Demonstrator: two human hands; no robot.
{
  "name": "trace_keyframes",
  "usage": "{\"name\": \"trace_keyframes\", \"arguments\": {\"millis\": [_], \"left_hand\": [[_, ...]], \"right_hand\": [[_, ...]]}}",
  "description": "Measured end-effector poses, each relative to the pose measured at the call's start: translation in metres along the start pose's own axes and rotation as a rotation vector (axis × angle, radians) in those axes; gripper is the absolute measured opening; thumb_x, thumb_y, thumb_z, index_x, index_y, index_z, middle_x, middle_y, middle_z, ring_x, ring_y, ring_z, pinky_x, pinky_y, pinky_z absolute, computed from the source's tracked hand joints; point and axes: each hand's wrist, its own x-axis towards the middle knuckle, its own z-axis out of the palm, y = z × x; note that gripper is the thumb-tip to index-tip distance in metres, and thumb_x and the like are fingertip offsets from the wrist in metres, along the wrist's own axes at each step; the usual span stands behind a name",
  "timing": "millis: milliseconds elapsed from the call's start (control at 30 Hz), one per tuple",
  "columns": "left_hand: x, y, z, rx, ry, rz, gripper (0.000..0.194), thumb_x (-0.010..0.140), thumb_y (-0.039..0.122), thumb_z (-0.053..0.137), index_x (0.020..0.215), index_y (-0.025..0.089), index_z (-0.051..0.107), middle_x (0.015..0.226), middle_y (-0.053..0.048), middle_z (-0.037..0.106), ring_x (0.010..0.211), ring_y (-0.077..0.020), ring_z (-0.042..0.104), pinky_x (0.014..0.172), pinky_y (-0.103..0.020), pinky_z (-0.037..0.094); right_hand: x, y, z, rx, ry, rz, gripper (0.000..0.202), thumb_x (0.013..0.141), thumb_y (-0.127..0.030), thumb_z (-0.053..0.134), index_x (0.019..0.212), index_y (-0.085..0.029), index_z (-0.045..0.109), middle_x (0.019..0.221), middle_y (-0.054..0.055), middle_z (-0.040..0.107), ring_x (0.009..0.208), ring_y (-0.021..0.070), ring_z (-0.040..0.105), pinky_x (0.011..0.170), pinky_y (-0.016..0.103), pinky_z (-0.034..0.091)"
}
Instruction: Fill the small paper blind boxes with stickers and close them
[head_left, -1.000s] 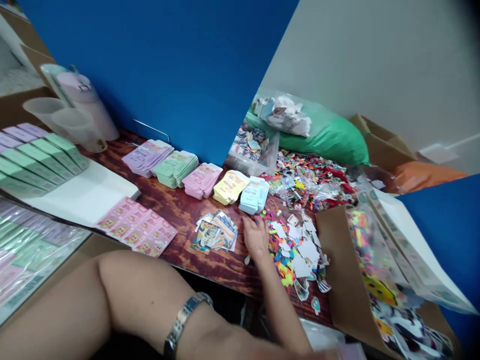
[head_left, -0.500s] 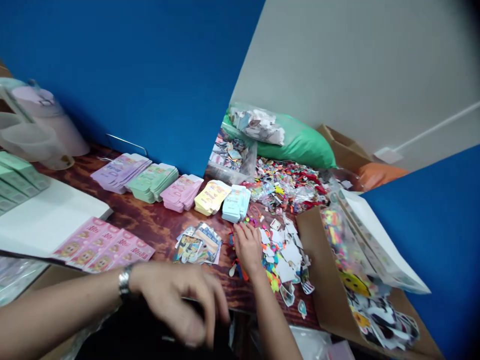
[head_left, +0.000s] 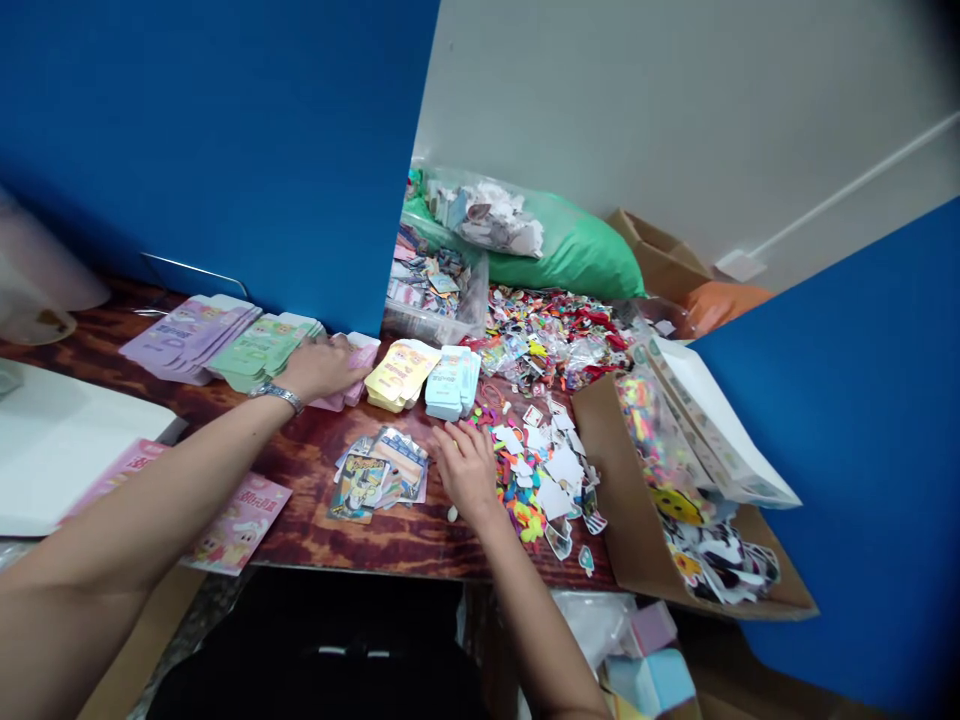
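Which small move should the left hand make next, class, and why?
Probably grip a piece from the pink stack, since the left hand lies over it, partly covering it, while the right hand is at the edge of the loose pile.

Taking clock directions from mid-view, count 2 hands: left hand (head_left: 319, 368) at 9 o'clock, right hand (head_left: 466, 472) at 6. Count 5 stacks of printed packs: at 9, 1 purple stack (head_left: 186, 338), 1 green stack (head_left: 261, 348), 1 pink stack (head_left: 363, 354) and 1 yellow stack (head_left: 403, 374); at 8, 1 blue stack (head_left: 453, 380). Also at 8, find 1 heap of cards (head_left: 381, 475), too overlapped to number, and pink packets (head_left: 244, 520), partly covered, exact total hidden. At 5, see loose small pieces (head_left: 529, 475), past counting. Make out 1 green bag (head_left: 589, 250) at 2, 1 orange bag (head_left: 729, 305) at 3, 1 bag of scraps (head_left: 495, 218) at 12, 1 watch (head_left: 281, 394) at 9, and 2 blue panels (head_left: 210, 120), at 10 and 3.
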Motion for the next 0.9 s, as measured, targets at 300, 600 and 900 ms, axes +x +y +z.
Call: {"name": "trace_keyframes", "arguments": {"millis": [300, 600, 900], "left_hand": [[-0.018, 0.008, -0.020, 0.084, 0.112, -0.101, 0.101, 0.086, 0.071, 0.059, 0.143, -0.008, 0.035, 0.133, -0.032, 0.058, 0.129, -0.0497, 0.054, 0.111, -0.060, 0.038], [-0.095, 0.061, -0.009, -0.318, 0.341, -0.007, 0.077, 0.080, 0.050, 0.070, 0.140, 0.012, 0.042, 0.134, -0.018, 0.059, 0.124, -0.0363, 0.060, 0.104, -0.050, 0.052], [-0.142, 0.082, 0.003, -0.346, 0.354, 0.338, 0.056, 0.090, 0.036, 0.064, 0.141, 0.025, 0.045, 0.143, -0.014, 0.060, 0.131, -0.0323, 0.062, 0.106, -0.046, 0.054]], "right_hand": [[0.010, -0.008, -0.005, 0.114, -0.040, 0.040, 0.032, 0.102, -0.023, 0.060, 0.133, -0.024, 0.070, 0.129, 0.010, 0.073, 0.124, 0.0255, 0.060, 0.120, 0.052, 0.036], [0.056, -0.052, -0.040, 0.299, 0.165, 0.069, 0.040, 0.106, -0.033, 0.053, 0.142, -0.021, 0.064, 0.149, 0.015, 0.059, 0.136, 0.0249, 0.058, 0.116, 0.044, 0.049], [0.039, -0.068, -0.059, 0.711, 0.009, 0.218, 0.037, 0.109, -0.038, 0.045, 0.136, -0.022, 0.064, 0.142, 0.011, 0.064, 0.125, 0.0201, 0.066, 0.107, 0.037, 0.056]]}}
